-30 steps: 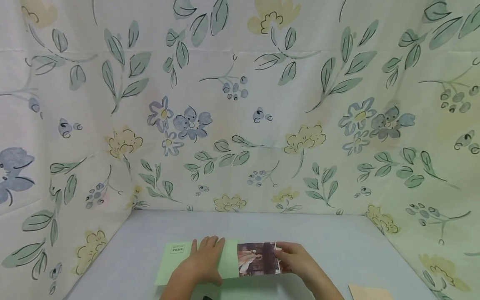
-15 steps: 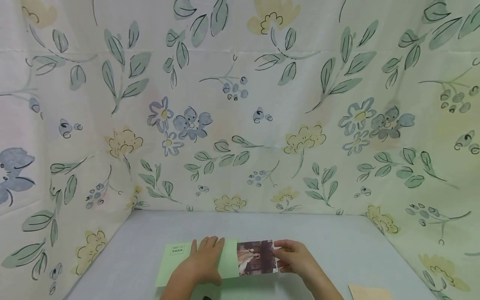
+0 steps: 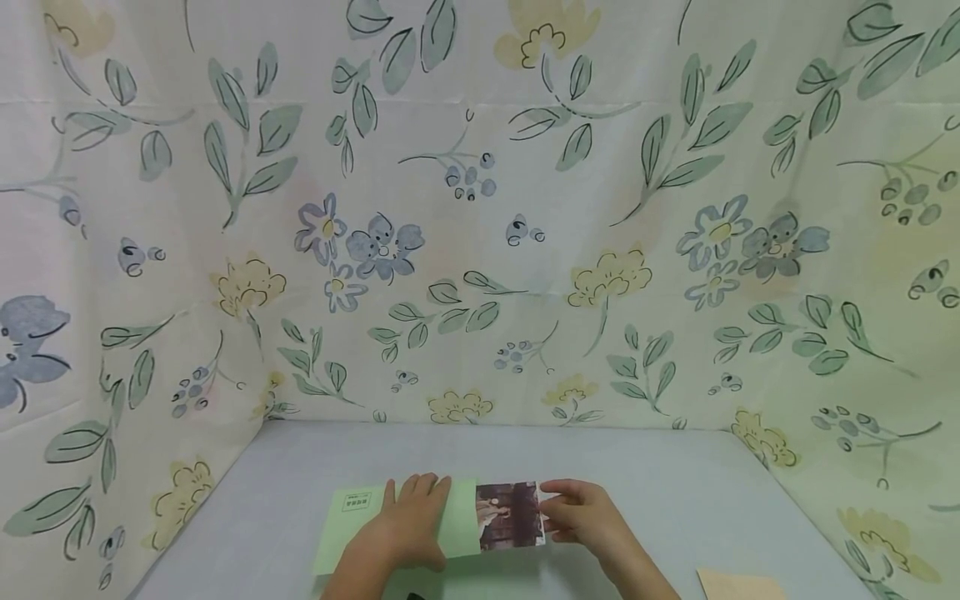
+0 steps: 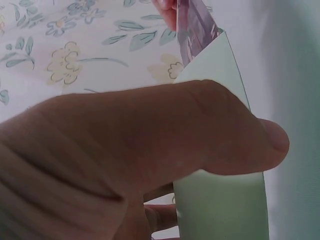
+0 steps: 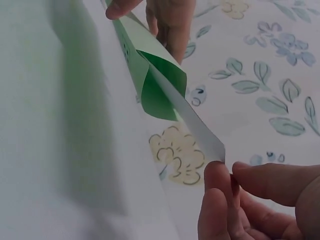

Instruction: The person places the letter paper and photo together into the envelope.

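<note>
A long pale green envelope (image 3: 459, 521) is raised above the table, a small printed box near its left end. My left hand (image 3: 408, 521) grips it around the middle; in the left wrist view the thumb (image 4: 240, 135) lies across one face, with fingers behind. From the envelope's open right end sticks a photo (image 3: 510, 517) with a light figure on a dark background. The right wrist view shows its white back (image 5: 192, 122) inside the bulging green mouth (image 5: 162, 92). My right hand (image 3: 581, 517) holds the photo's outer edge between thumb and fingertips.
A pale grey-white table (image 3: 637, 458) lies below. At its front right is a beige piece of paper (image 3: 738, 586), cut off by the frame. A small black thing (image 3: 415, 596) shows at the bottom edge. Floral cloth (image 3: 480, 250) hangs behind and on both sides.
The right hand has moved left with the photo, which now sits deeper in the envelope, with less of it showing. The left hand and the envelope have hardly moved.
</note>
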The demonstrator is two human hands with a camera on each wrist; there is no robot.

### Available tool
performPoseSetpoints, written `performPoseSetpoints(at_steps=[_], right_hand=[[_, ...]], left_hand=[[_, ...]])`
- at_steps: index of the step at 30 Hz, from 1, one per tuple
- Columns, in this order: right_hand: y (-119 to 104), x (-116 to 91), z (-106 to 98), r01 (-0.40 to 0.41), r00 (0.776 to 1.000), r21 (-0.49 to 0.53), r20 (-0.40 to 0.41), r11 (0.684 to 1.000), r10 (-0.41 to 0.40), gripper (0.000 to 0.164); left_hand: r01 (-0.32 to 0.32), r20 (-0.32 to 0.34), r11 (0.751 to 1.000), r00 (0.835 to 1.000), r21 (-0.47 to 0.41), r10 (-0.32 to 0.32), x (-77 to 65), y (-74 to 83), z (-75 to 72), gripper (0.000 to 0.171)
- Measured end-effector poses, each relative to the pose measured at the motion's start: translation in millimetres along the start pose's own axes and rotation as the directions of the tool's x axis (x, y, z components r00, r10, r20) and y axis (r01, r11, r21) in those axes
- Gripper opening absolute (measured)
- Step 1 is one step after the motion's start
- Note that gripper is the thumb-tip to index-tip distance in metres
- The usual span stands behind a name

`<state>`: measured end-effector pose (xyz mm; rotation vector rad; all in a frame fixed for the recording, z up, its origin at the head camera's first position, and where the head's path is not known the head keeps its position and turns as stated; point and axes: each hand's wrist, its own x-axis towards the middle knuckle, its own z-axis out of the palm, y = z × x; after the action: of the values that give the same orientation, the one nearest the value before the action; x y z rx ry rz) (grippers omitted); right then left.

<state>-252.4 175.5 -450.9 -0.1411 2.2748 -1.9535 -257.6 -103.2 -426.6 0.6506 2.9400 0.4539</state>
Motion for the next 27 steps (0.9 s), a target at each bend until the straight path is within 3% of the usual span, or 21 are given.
performPoseSetpoints(at_steps=[15,27], right_hand=[[2.6,-3.1,8.3,0.029,0.994,0.097,0.101,0.995,-0.039,0.046],[0.0,-3.2,15.0,-0.029,0.989,0.081,0.147,0.996,0.017,0.052]], left_hand=[[-0.023,-0.031,0.999,0.999,0.038,0.024,-1.8,4.1,0.5,0.099],[-0.027,-0.034,0.998,0.999,0.055,0.029,-3.1,5.8,-1.1,0.098]])
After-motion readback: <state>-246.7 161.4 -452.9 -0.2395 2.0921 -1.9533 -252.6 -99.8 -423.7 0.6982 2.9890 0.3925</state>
